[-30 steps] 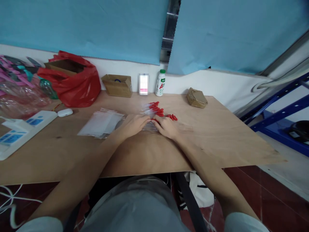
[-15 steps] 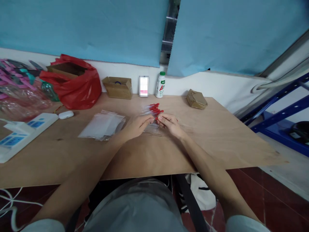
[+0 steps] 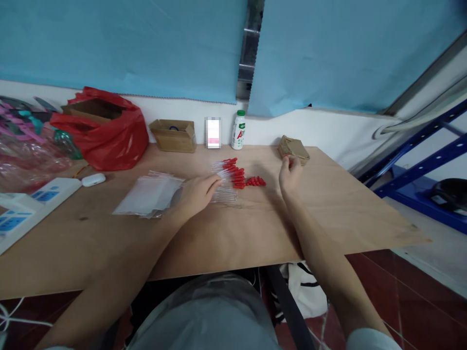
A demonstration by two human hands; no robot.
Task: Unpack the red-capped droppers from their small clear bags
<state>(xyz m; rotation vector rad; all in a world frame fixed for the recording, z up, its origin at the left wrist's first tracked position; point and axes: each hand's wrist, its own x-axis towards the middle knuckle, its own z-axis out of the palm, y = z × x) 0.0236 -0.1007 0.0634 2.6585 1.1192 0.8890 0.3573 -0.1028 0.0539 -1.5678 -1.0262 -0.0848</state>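
Observation:
My left hand [image 3: 200,193] is closed, fingers pressed together at the left side of a group of thin clear tubes with red rubber-looking caps [image 3: 238,176]. Whatever its fingertips hold is too small to make out. Below those lies a row of bare clear tubes [image 3: 224,195], partly behind the left fingers. Loose red caps [image 3: 256,181] form a small heap to the right. My right hand [image 3: 291,176] is raised further right in a pinch, apart from the heap. A hint of red shows at its fingertips, too small to name surely.
Clear plastic bags [image 3: 149,194] lie left of my left hand. Behind stand an open cardboard box [image 3: 173,137], a lit phone screen [image 3: 213,132], a white bottle [image 3: 238,131] and a small cardboard packet [image 3: 294,148]. A red bag [image 3: 109,141] and power strip [image 3: 47,197] are at left.
My hands were together over the tubes and have parted. The right one moved right and up, still pinched, uncovering the heap of red caps; the left shifted slightly left.

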